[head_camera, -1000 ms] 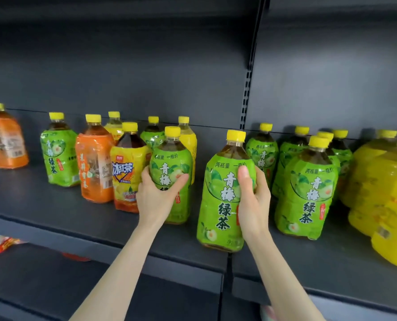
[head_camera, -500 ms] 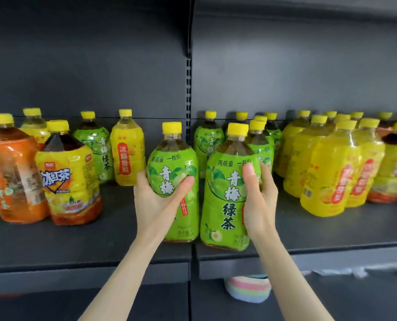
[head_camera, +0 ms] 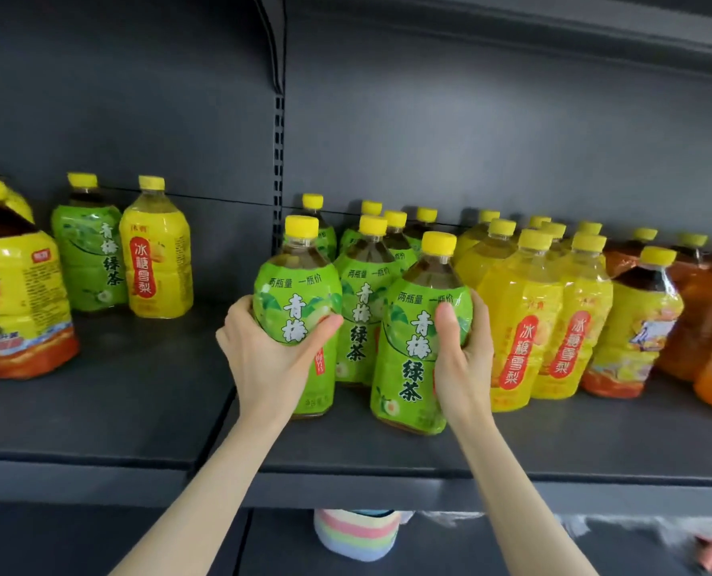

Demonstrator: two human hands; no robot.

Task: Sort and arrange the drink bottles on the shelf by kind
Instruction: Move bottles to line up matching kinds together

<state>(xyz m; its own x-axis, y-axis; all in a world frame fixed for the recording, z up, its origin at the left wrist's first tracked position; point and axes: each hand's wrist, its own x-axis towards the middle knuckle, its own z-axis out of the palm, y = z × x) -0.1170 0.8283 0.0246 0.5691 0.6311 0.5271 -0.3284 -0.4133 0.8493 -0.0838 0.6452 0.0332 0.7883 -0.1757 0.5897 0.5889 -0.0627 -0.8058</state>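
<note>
Shelf [head_camera: 130, 409] of bottled drinks: the left hand [head_camera: 269, 355] wraps round a green bottle [head_camera: 300, 293], thumb across its label, while the right hand [head_camera: 464, 359] clasps a second green bottle [head_camera: 412, 367], tilted slightly leftward, at the shelf's front. Both bottles sit just ahead of a green cluster [head_camera: 367, 259] of the same kind. To the right stand yellow bottles [head_camera: 524, 309], with orange bottles [head_camera: 703, 309] beyond. Well apart to the left, a lone green bottle [head_camera: 88, 251] stands beside a single yellow bottle [head_camera: 159, 259], near an iced-tea bottle [head_camera: 13, 293] at the frame's edge.
</note>
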